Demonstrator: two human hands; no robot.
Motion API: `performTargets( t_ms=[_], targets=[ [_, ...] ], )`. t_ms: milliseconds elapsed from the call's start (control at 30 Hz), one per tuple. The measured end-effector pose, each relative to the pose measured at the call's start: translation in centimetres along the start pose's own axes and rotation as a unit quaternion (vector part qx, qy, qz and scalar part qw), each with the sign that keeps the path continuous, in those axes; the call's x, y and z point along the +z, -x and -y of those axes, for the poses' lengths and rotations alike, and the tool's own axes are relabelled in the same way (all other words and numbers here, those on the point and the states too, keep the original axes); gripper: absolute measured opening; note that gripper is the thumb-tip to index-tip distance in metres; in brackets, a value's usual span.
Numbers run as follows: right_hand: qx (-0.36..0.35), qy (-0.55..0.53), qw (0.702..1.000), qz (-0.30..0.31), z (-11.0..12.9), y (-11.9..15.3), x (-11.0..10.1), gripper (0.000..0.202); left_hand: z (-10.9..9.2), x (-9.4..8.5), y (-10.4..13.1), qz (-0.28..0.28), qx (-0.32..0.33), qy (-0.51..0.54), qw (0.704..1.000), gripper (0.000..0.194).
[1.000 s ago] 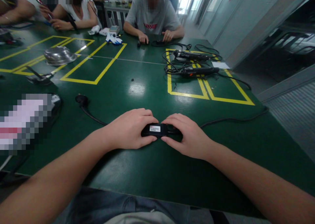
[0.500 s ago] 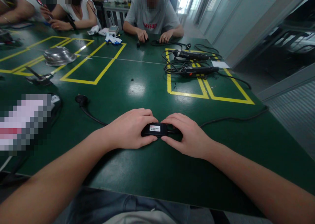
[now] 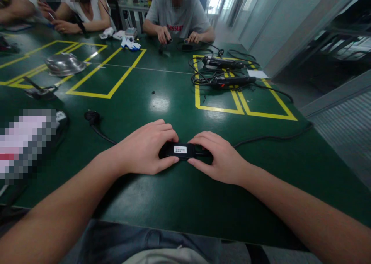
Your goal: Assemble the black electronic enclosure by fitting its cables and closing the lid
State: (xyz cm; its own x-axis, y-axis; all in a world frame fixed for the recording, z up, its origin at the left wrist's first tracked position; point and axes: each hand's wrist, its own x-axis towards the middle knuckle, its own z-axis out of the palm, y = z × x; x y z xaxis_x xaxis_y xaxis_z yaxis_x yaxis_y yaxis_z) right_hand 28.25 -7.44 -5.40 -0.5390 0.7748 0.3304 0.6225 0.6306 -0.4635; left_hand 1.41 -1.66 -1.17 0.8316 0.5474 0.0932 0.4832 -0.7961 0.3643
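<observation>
A flat black adapter box with a white printed label lies on the green table in front of me. My left hand grips its left end, thumb on the near edge and fingers on the far edge. At the right end, my right hand pinches the box the same way, near where a cable leaves it. A black plug on a cord rests beyond my left wrist. Another black cable runs from my right hand toward the table's right edge.
Two corded black tools lie at the back right inside yellow tape. A metal bowl, blue-white gloves and a pixelated device are on the left. A person sits opposite, hands on small black items.
My left hand has shifted slightly left along the box, showing more of its left part. The view has moved a little. The person opposite has raised one hand slightly.
</observation>
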Motion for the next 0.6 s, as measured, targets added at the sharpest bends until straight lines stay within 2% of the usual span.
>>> performTargets(
  t_ms=[267,333,467,533,600],
  targets=[
    [0.004,-0.009,1.0,-0.001,0.0,0.1,0.1,0.017,0.1,0.0,0.1,-0.004,-0.008,0.03,1.0,0.024],
    [0.017,-0.014,1.0,-0.011,-0.1,0.2,0.2,0.027,0.2,-0.1,0.1,-0.011,-0.01,0.051,0.999,0.026],
    [0.065,-0.041,0.996,-0.047,-0.4,0.6,0.6,0.068,1.2,0.0,-0.2,-0.071,-0.048,0.041,0.996,0.037],
    [0.072,-0.046,0.995,-0.052,-0.4,0.7,0.7,0.071,2.1,0.3,-0.5,-0.109,-0.087,-0.006,0.99,0.042],
    [0.061,-0.036,0.997,-0.044,-0.4,0.7,0.7,0.062,3.0,0.7,-0.7,-0.124,-0.124,-0.052,0.983,0.043]
  ],
)
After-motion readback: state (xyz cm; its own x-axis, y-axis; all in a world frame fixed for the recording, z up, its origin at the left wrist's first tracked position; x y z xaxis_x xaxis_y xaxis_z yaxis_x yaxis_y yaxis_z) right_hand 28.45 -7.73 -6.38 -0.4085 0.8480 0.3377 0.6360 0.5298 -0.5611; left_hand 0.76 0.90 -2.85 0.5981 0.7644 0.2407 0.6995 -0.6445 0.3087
